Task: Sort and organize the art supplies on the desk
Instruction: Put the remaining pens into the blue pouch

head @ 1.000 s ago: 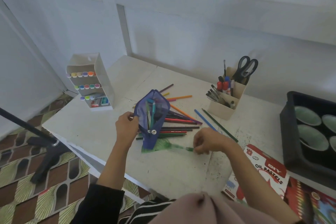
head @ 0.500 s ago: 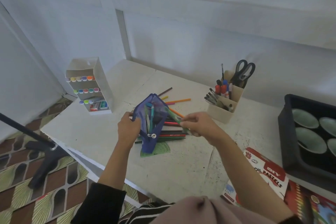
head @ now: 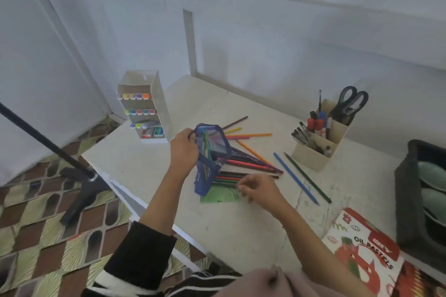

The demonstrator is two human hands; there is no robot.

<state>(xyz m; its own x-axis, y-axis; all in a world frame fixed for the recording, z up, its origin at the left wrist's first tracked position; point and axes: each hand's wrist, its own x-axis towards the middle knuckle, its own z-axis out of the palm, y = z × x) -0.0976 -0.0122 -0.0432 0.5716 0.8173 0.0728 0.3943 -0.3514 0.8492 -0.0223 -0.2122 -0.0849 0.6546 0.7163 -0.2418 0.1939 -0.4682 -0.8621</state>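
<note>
Blue zip pouch (head: 212, 152) held open above desk (head: 144, 164) by left hand (head: 183, 149), rim pinched. Right hand (head: 259, 190), seen at pouch mouth with green pencil half a second earlier, now lowered to coloured-pencil pile (head: 251, 165) beside green sheet (head: 219, 196). Fingers curled over pencil ends; grip not discernible. Inference: one pencil deposited, next pick under way, many pencils left loose on desk.
</note>
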